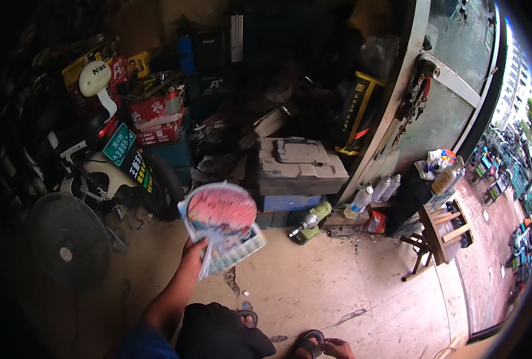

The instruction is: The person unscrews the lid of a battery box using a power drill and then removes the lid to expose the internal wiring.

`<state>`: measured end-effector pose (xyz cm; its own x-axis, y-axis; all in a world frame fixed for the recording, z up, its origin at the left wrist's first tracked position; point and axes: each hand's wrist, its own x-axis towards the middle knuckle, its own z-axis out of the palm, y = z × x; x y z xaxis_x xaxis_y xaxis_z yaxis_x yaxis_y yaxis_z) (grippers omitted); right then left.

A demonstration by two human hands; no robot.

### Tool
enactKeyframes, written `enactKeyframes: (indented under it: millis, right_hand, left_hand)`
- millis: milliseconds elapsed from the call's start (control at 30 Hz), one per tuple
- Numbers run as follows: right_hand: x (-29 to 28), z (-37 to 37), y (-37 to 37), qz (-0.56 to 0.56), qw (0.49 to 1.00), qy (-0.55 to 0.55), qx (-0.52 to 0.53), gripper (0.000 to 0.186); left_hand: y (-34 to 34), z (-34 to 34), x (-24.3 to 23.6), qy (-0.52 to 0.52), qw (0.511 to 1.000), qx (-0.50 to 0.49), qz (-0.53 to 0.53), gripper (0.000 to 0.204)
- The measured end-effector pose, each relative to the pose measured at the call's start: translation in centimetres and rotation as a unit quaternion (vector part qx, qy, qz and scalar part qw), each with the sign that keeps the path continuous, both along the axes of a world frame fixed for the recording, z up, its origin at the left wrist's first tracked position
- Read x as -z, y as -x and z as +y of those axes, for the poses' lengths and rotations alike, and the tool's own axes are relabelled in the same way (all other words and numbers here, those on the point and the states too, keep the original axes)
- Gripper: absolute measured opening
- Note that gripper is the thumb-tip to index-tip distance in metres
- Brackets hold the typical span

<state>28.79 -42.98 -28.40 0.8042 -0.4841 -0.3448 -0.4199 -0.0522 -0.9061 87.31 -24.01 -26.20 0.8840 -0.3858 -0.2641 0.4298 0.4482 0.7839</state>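
Observation:
My left hand [193, 251] is closed round the white handle of a round pink fan [221, 208], with a flat printed sheet or leaflet [245, 250] behind it. My right hand [339, 349] is at the lower edge, its fingers curled; whatever it may hold is too small to make out. It appears beside my dark sandal [311, 344], though I cannot tell whether they touch. My dark-clothed leg [212, 335] lies between my hands.
A scooter [86, 176] and floor fan [77, 239] are at left. A toolbox [299, 173], cordless power tool [311, 221], bottles [361, 200] and black-and-yellow boot-like object [358, 113] stand ahead. A wooden stool [442, 233] is by the glass door [433, 113]; parked two-wheelers line the outside.

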Motion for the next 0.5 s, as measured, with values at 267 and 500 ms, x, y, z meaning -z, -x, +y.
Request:
enactKeyframes:
  millis: [267, 500]
  right_hand:
    - [2.5, -4.9, 0.9, 0.184, 0.956, -0.177, 0.145, 0.043]
    - [-3.1, -13.5, -4.6, 0.225, 0.971, 0.066, -0.047, 0.039]
  left_hand:
    - [5.0, 17.6, 13.2, -0.139, 0.981, -0.061, 0.122, 0.041]
    - [4.4, 23.7, 19.6, -0.321, 0.934, -0.069, 0.139, 0.039]
